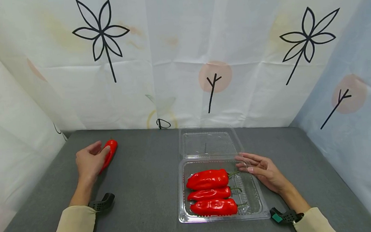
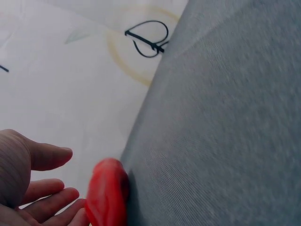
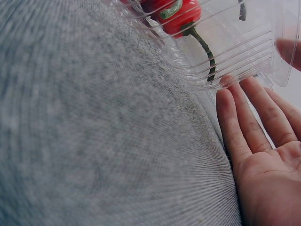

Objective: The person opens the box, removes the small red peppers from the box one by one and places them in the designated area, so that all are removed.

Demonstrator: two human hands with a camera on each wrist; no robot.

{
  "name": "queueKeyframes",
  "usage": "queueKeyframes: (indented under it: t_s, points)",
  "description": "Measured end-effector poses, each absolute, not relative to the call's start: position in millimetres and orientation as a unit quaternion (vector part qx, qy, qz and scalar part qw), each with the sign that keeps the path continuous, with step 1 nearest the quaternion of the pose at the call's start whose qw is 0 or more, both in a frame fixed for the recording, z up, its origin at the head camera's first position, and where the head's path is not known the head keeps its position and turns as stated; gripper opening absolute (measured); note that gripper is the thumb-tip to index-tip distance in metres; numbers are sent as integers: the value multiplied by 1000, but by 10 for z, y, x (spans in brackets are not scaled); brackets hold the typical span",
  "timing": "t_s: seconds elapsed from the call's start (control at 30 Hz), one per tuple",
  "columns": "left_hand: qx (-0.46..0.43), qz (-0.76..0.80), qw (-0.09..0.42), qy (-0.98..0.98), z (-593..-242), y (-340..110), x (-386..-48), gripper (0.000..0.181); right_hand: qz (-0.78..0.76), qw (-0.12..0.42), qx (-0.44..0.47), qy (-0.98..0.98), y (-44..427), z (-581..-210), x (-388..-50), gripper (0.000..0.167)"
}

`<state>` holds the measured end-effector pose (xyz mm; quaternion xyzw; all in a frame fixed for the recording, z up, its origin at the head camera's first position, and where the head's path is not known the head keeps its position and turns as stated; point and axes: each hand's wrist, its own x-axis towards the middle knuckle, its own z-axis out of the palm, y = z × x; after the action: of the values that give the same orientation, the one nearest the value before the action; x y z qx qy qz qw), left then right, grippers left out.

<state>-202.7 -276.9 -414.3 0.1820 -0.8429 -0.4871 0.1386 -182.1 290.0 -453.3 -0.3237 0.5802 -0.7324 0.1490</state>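
At the left of the table, my left hand (image 1: 89, 161) is around a single red pepper (image 1: 111, 147) lying on the cloth. In the left wrist view the thumb (image 2: 54, 157) stands apart from that pepper, while the other fingertips are close beside it; whether they touch is unclear. A clear plastic clamshell container (image 1: 182, 195) lies with its lid tipped back. Inside are three red peppers (image 1: 207, 179) in a row, stems to the right. My right hand (image 1: 268, 171) rests at the container's right side, its fingers (image 3: 263, 108) nearly straight against the ribbed wall.
The container's clear lid (image 1: 206, 142) extends toward the back edge of the grey table (image 1: 139, 191). White patterned fabric (image 1: 175, 59) hangs behind the table and at both sides. Grey tabletop lies between the left hand and the container.
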Motion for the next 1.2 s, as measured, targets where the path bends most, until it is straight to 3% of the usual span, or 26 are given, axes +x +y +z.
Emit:
queueKeyframes:
  t_s: [0.27, 0.6, 1.2]
  points:
    - [143, -504, 152, -838, -3955, -2600, -1986, 56, -730, 147, -318, 587, 2904, -4529, -1823, 50]
    - [20, -525, 200, -827, -3763, -2233, -1882, 45, -726, 147, -291, 605, 2927, -4556, -1820, 52]
    - [-86, -550, 158, -815, -3697, -1791, -1750, 40, -729, 148, -295, 599, 2914, -4551, -1818, 51]
